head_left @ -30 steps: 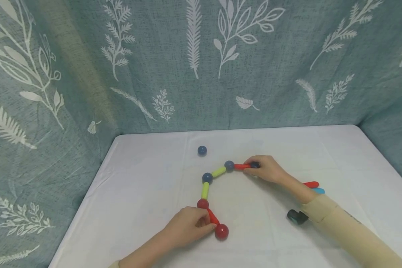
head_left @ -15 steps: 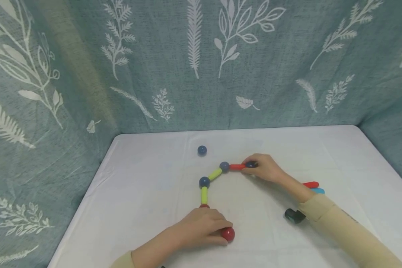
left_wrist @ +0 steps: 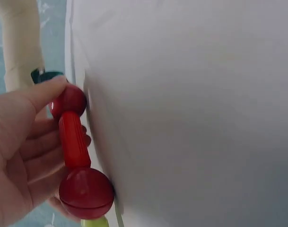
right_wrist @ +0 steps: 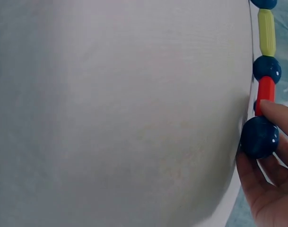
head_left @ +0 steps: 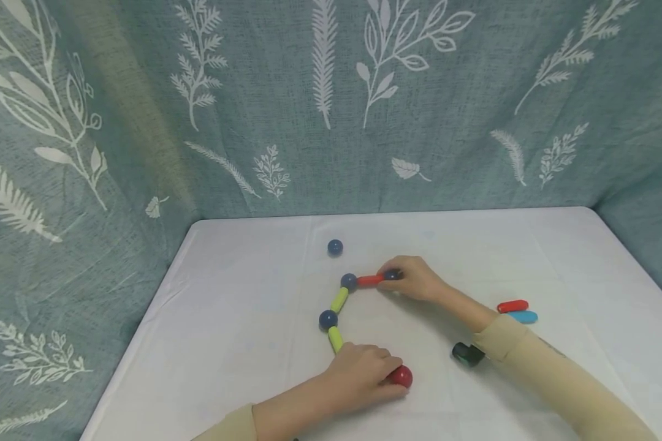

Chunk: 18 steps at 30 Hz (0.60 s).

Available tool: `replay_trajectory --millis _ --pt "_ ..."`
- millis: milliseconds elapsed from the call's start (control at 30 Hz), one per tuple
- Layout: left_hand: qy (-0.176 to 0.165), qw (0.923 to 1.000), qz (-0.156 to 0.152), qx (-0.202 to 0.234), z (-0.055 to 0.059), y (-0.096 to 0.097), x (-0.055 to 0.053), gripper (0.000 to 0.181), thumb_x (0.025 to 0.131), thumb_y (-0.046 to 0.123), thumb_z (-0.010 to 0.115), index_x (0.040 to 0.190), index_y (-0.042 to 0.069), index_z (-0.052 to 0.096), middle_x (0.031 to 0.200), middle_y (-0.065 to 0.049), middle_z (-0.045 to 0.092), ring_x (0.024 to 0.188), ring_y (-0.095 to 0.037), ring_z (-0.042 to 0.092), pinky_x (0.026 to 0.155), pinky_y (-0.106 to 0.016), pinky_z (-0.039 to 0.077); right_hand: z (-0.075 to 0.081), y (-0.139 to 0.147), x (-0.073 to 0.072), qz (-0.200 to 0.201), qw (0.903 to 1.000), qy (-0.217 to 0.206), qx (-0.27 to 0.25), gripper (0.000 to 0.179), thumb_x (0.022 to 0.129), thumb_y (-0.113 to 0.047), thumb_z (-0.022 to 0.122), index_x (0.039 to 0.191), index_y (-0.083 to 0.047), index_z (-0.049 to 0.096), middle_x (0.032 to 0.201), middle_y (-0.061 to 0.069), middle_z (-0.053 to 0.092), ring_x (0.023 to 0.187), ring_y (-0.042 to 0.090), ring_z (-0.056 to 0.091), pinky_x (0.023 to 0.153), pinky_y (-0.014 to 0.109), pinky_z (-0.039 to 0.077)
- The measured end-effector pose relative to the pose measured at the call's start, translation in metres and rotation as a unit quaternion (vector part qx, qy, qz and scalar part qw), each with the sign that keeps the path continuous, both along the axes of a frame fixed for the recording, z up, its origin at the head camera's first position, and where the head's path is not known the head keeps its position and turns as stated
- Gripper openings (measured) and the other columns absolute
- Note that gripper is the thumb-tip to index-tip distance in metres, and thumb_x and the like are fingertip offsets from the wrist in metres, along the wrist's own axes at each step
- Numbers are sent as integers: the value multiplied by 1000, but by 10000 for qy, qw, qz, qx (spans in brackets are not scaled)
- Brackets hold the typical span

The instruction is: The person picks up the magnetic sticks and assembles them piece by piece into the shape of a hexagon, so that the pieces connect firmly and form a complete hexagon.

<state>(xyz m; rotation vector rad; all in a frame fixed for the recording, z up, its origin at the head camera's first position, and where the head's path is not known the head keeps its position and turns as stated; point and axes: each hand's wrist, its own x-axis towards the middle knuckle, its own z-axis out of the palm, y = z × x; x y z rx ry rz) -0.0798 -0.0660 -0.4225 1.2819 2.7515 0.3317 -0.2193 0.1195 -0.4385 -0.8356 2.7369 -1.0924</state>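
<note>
Leftward, a teal curtain (head_left: 121, 275) printed with white leaves hangs beside the white-covered tabletop (head_left: 243, 294). Next come a near blue ball (head_left: 328, 320) and, farther back, a loose blue ball (head_left: 334, 247) standing apart. One yellow-green rod (head_left: 335, 339) runs from the near blue ball to the left hand (head_left: 358, 373); a second yellow-green rod (head_left: 339, 300) leads back to a far blue ball (head_left: 349, 282). The left hand pinches an end red ball (head_left: 401, 376); a grooved red rod (left_wrist: 74, 139) links it to a lower red ball (left_wrist: 87, 194). Rightward from the far blue ball, a short red rod (head_left: 370, 280) reaches a dark blue ball (head_left: 393, 274), gripped by the right hand (head_left: 410, 278), whose thumb rests on that rod. So the joined pieces form an open curve, its two ends well apart. Further right, a dark piece (head_left: 467, 354) sits just beside the right sleeve (head_left: 551, 380). Farthest over, a loose red rod (head_left: 512, 305) and a light blue rod (head_left: 522, 316) lie side by side.
</note>
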Motion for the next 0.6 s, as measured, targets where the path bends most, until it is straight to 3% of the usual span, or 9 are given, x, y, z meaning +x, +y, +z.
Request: replay_trajectory --millis 133,367,500,600 --pt "-88 9993 341 99 0 15 -1 28 89 46 68 93 18 72 69 11 58 60 -1 46 53 -19 36 0 -6 -1 9 9999 -78 63 23 84 -19 76 104 -9 73 99 1 69 92 18 63 80 35 51" --pt "-4 9979 589 275 -2 34 -5 31 91 46 66 84 16 71 63 11 53 54 -2 43 48 -19 32 1 -12 0 52 9997 -175 163 25 83 -20 77 107 -11 72 101 0 69 97 18 63 84 37 51" --pt "-126 9976 550 403 -4 39 -9 30 91 45 66 92 16 74 69 10 60 57 -1 45 50 -17 34 1 -12 0 25 9996 -144 236 26 83 -20 77 108 -12 72 103 0 69 100 19 63 87 38 51" --pt "-444 9970 356 531 -4 38 -15 32 91 44 65 105 16 75 82 9 69 66 1 52 56 -14 39 1 -11 1 22 9996 -159 250 26 84 -21 77 108 -12 72 104 0 69 102 20 62 88 39 51"
